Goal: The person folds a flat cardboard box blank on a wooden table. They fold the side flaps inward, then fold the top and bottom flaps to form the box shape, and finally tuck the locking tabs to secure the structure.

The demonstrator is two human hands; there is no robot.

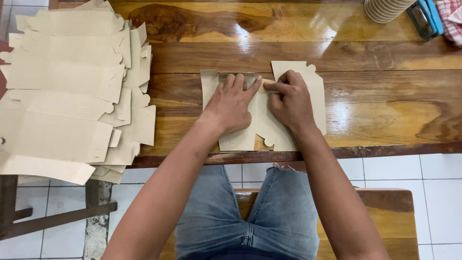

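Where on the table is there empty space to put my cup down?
Bare wood lies right of the cardboard cutout under both hands, and between it and the cardboard stack. The far right corner, with stacked cups and a blue tool, is crowded.

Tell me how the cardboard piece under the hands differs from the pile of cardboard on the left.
The cardboard piece is a single cut-out lying near the wooden table's front edge, pressed by both the left hand and the right hand. The pile of cardboard is many overlapping sheets, untouched, and hangs over the table's left edge. The single piece is partly folded; the piled ones lie flat. Both are the same tan cardboard with rounded tabs.
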